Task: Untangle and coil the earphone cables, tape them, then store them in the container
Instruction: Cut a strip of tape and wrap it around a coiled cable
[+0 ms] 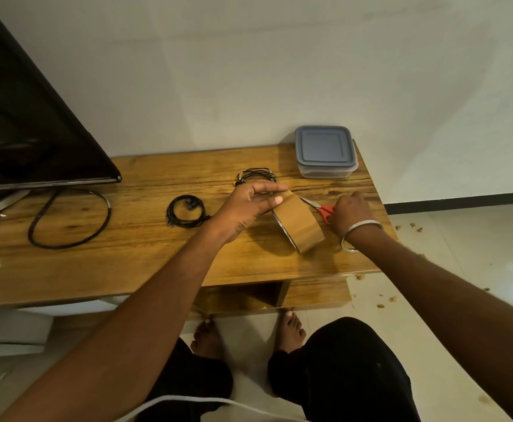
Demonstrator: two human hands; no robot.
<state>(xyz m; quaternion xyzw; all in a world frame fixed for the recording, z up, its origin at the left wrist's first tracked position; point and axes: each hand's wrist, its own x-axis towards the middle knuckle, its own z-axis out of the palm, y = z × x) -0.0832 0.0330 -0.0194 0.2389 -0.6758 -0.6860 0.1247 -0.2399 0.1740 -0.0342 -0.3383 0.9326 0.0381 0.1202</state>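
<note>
A wooden table [145,239] is seen from above, with the lower corner of a black television [29,123] standing at its left end and a thick black cable [69,220] looped in front of it. A lidded plastic container [325,151], clear with a grey-blue lid, is set at the far right corner. A roll of brown packing tape [300,222] is held on edge near the right front, tilted; it is gripped at its top by the left hand [246,205], thumb and fingers closed on the rim. The right hand [348,213], with a metal bangle [359,234] at the wrist, is laid over the red handles of a pair of scissors [320,208] just behind the roll; whether the fingers are closed on them cannot be told. One coiled black earphone cable [185,211] lies left of the left hand, and another [256,175] lies just beyond it.
</note>
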